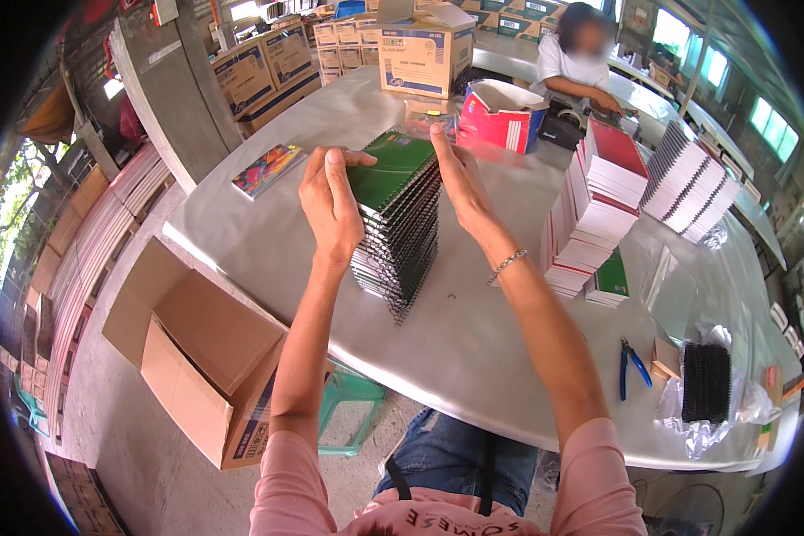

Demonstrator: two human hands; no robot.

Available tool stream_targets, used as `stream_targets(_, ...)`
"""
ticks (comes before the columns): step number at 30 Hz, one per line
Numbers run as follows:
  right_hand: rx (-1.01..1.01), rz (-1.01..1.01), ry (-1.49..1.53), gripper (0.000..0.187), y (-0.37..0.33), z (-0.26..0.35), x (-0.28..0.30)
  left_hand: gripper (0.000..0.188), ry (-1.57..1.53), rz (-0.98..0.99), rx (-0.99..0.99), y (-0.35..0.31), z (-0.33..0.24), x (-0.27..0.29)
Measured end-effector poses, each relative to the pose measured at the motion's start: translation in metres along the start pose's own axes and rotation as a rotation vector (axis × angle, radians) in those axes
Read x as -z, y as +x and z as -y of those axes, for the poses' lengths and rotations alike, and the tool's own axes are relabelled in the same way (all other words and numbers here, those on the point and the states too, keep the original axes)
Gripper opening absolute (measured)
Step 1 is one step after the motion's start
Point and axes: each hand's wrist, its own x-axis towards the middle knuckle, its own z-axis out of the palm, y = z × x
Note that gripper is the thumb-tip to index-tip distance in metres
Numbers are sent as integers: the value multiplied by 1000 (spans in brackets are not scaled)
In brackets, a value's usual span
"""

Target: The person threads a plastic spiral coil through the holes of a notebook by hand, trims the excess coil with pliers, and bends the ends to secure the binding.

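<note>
A tall stack of spiral notebooks (395, 174) with a green top cover stands on the table in front of me, its black wire bindings facing me. Against the stack's left side rests my left hand (330, 201), thumb up and fingers partly bent over the top edge. On the other side my right hand (460, 183) is held upright and flat, fingers stretched, close along the stack's right edge. Whether its palm touches the notebooks is hard to see. Neither hand is wrapped round anything.
Right of the stack stand red-covered book blocks (590, 205), a green book (609, 279) and spiral-bound notebooks (690, 183). Blue-handled pliers (632, 366) and black binding coils (706, 382) lie nearer. An open carton (207, 344) sits at lower left. A person (582, 67) works across the table.
</note>
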Motion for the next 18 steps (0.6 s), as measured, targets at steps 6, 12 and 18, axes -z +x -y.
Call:
stream_targets(6, -18, -73, -25, 75, -6, 9, -10, 58, 52, -32, -65, -1, -2, -1)
stream_targets(12, 8, -357, 91, 70, 6, -8, -33, 55, 64, -29, -70, -4, -8, -12)
stream_targets(18, -81, -335, 355, 72, -16, 14, -46, 63, -112, -192, 140, -12, 9, 4)
